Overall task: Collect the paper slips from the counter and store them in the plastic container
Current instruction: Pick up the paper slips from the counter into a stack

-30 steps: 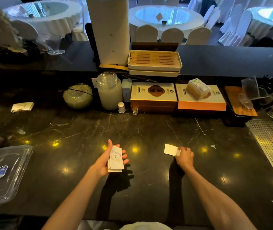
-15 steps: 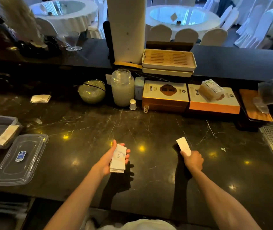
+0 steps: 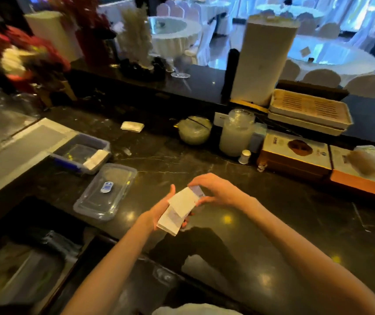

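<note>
My left hand (image 3: 159,210) holds a stack of white paper slips (image 3: 170,220) above the dark marble counter (image 3: 273,212). My right hand (image 3: 214,189) lays one more slip (image 3: 183,201) on top of that stack, fingers pinched on its far edge. To the left stands the plastic container (image 3: 80,153) with a blue rim, some paper lying against its right wall. Its clear lid (image 3: 105,192) lies flat on the counter just in front of it. Another small pile of slips (image 3: 132,126) rests further back on the counter.
A round glass bowl (image 3: 194,130), a frosted jar (image 3: 236,133), a tiny white cup (image 3: 245,156) and flat orange boxes (image 3: 294,153) line the back of the counter. Stacked trays (image 3: 309,112) sit on the raised ledge. Red flowers (image 3: 22,55) stand at far left.
My right hand carried its single slip leftwards and now presses it onto the stack in my left hand. The view swung left, bringing the container and lid closer to centre.
</note>
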